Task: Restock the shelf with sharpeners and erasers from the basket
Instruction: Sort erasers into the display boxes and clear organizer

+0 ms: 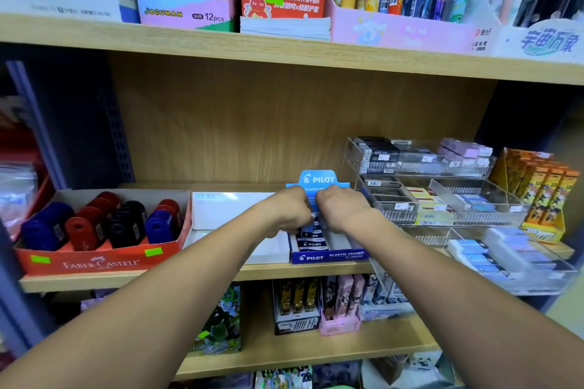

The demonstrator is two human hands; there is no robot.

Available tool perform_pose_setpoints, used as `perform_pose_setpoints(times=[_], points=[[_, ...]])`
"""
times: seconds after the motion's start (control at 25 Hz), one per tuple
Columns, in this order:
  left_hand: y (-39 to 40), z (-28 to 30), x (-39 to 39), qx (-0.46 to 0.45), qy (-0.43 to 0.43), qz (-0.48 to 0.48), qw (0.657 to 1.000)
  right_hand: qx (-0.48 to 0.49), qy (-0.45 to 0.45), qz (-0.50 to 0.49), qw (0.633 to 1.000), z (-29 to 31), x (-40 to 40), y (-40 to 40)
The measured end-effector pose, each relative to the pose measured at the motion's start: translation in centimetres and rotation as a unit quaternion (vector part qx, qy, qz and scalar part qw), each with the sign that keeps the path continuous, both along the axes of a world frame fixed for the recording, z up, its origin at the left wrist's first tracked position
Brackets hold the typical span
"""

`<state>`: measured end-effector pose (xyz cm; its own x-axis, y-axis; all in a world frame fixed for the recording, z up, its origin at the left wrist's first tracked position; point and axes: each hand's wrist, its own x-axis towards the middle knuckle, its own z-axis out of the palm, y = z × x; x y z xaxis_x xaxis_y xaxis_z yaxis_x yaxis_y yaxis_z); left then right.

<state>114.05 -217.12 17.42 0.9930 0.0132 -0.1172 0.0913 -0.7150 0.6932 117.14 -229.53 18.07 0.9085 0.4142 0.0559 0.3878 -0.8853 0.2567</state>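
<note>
Erasers (pixel 311 235) in blue-and-white sleeves stand in rows inside the blue Pilot display box (pixel 328 256), which sits on the middle shelf (pixel 284 273) of a wooden unit, its header card rising at the far side. In the head view, both hands reach into this box from the near side, knuckles up and fingers curled down among the erasers. The left hand (pixel 292 211) appears to pinch one eraser at the box's left part, though the fingertips are hidden behind the knuckles. The right hand (pixel 343 210) is just beside it, fingers bent into the box; whether it grips anything cannot be told. Left of the Pilot box lies a white open box (pixel 234 208), and further left a red Faber-Castell tray (pixel 101 262) holds sharpeners (pixel 94 224) in blue, red and black. Right of the Pilot box stands a tiered clear acrylic organizer (pixel 442 199) with more small erasers in its compartments. The upper shelf (pixel 221 47) carries boxes of pens, and the lower shelf (pixel 316 347) holds other packaged stationery.
</note>
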Motion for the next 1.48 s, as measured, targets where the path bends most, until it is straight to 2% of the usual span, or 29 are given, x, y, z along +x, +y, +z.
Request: perform_pose_setpoints(times=[0.24,0.4,0.48,0.68,0.8,0.92,1.0,1.08,1.16,1.24,1.36,1.44,1.48], points=[[0.4,0.2,0.0,-0.018,0.005,-0.008,1.000,0.053,-0.025,0.001,0.998,-0.6,-0.8,0.0],[0.3,0.1,0.1,-0.014,0.005,-0.007,1.000,0.017,-0.047,0.020,0.999,-0.9,-1.7,-0.2],[0.2,0.0,0.1,-0.013,0.003,-0.005,1.000,0.004,-0.043,0.038,0.998,-0.9,-2.0,0.0],[0.1,0.0,0.0,-0.018,0.003,0.005,1.000,0.055,-0.027,0.010,0.998,-0.4,-2.0,-0.1],[0.1,0.7,-0.6,-0.043,0.007,0.004,0.999,0.069,0.000,0.028,0.997,0.5,-2.2,-0.7],[0.0,2.3,-1.3,-0.183,0.003,0.020,0.983,0.218,0.033,0.069,0.973,2.7,-2.0,-2.9],[-1.0,3.5,-1.9,-0.267,-0.009,0.032,0.963,0.359,0.105,0.068,0.925,3.7,-2.2,-5.0],[-2.9,4.4,-2.2,-0.343,-0.016,0.054,0.938,0.436,0.146,0.062,0.886,4.3,-3.0,-7.2],[-5.3,5.1,-2.3,-0.381,-0.016,0.066,0.922,0.419,0.087,0.059,0.902,4.7,-3.6,-9.6],[-8.2,5.4,-2.5,-0.378,-0.015,0.060,0.924,0.388,0.023,0.053,0.920,5.1,-4.5,-12.1],[-12.2,5.3,-3.3,-0.375,-0.001,0.016,0.927,0.363,0.012,0.054,0.930,5.4,-5.3,-16.0],[-14.1,4.6,-3.3,-0.332,-0.005,-0.011,0.943,0.346,0.035,0.044,0.937,5.2,-5.6,-18.0],[-14.9,4.1,-3.2,-0.269,-0.027,-0.026,0.962,0.322,0.031,0.024,0.946,4.9,-5.6,-19.0]])
